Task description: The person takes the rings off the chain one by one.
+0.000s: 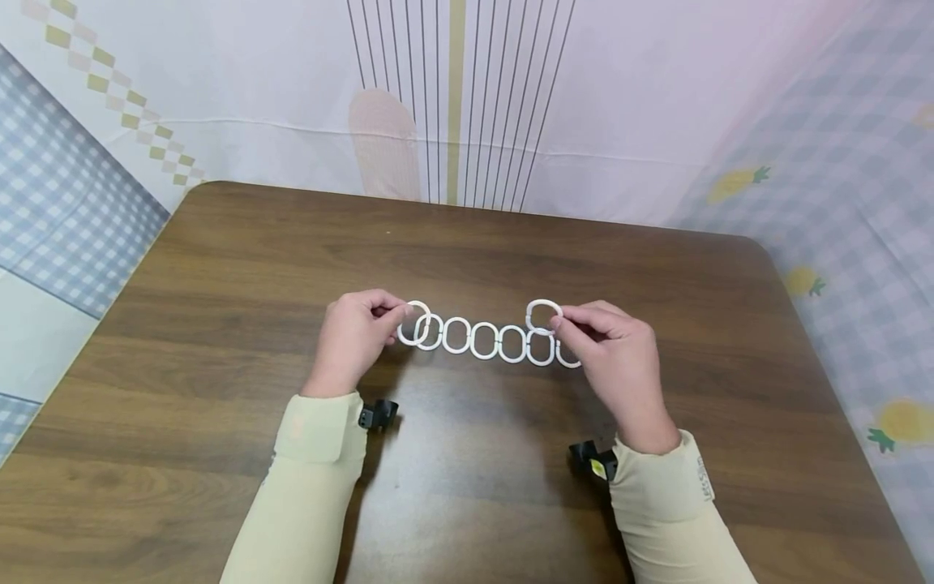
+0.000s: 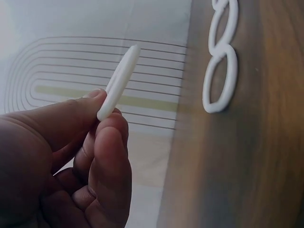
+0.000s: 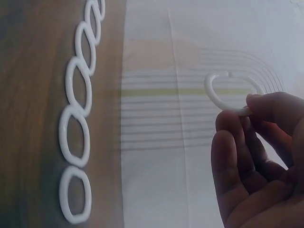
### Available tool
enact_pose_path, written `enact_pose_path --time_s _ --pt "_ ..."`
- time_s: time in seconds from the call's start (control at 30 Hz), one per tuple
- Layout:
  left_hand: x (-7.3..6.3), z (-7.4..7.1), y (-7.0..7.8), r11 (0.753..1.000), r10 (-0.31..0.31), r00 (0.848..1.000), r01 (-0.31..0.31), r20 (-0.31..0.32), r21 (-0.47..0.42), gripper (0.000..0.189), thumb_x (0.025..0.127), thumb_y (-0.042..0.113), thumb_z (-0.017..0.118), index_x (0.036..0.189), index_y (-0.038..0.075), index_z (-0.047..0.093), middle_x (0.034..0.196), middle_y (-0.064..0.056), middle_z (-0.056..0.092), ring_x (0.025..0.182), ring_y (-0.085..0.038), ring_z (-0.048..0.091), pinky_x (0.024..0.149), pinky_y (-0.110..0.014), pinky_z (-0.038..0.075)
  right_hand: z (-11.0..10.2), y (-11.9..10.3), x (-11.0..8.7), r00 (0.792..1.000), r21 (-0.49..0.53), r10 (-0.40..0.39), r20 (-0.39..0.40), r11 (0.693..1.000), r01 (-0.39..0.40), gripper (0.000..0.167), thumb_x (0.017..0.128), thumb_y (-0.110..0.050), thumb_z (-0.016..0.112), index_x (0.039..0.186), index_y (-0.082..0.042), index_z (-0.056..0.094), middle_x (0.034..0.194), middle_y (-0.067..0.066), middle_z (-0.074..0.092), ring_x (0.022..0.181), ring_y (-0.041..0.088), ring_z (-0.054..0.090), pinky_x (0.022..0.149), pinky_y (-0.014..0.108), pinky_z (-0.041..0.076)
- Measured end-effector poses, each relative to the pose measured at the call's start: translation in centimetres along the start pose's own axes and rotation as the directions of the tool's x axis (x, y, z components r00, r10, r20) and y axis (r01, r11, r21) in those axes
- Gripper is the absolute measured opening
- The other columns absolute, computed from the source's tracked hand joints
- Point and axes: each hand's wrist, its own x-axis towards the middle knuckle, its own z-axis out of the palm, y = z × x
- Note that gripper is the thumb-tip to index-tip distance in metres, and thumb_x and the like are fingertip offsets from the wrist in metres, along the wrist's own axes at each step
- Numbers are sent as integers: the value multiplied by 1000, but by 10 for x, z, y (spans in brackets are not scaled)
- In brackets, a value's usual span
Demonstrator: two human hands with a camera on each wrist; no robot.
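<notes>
My left hand (image 1: 359,334) pinches a white oval ring (image 2: 124,76) between thumb and fingers, raised off the table. In the head view this ring overlaps the left end of a row of similar white rings (image 3: 62,135), but the left wrist view shows it apart from them. A second white ring (image 3: 214,99) is pinched by my right hand (image 1: 620,357) above the row's right part; a small gap shows in its upper side. The row lies flat on the table, each ring meeting its neighbour end to end; whether they interlock I cannot tell. My right hand partly hides the rightmost ring in the head view.
The brown wooden table (image 1: 467,470) has rounded far corners. Behind it hangs a pale patterned cloth (image 1: 277,89), with blue checked cloth (image 1: 839,162) on the right side. Black wrist devices (image 1: 378,414) sit by both sleeve cuffs.
</notes>
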Motion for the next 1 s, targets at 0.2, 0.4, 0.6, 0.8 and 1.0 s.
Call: enact_pose_path --time_s 0.2,0.4,0.6,0.8,1.0 --pt "4 1 -8 1000 -25 1000 25 -5 0 13 93 22 74 89 10 78 70 -1 68 60 -16 63 58 -27 49 -12 5 5 1000 -91 16 -7 996 -17 12 88 -13 78 99 -8 81 89 4 74 75 0 60 63 12 46" --pt "5 1 -15 999 -35 999 36 -20 7 14 92 22 73 87 10 77 65 -1 64 57 -14 58 55 -28 48 -20 12 8 997 -135 70 -12 988 -71 14 89 -17 77 100 -8 81 90 5 74 74 0 60 62 13 45" --pt "7 1 -22 998 -55 998 56 -29 24 16 93 24 73 87 10 77 64 -1 63 58 -14 57 55 -28 46 -22 15 10 994 -135 102 -26 985 -104 12 89 -15 77 98 -9 81 89 6 73 74 1 59 62 13 44" --pt "8 1 -27 996 -78 997 79 -25 49 17 94 24 73 87 9 77 63 -1 63 57 -14 56 56 -29 45 -23 15 10 994 -135 108 -18 985 -110 13 89 -18 77 99 -9 81 88 5 72 74 3 59 61 14 44" --pt "9 2 -32 992 -103 995 104 -6 69 18 93 26 74 86 10 76 65 0 65 59 -14 58 60 -30 47 -23 14 10 994 -119 111 -13 987 -112 14 89 -17 77 100 -9 81 88 6 71 73 3 57 60 13 44"
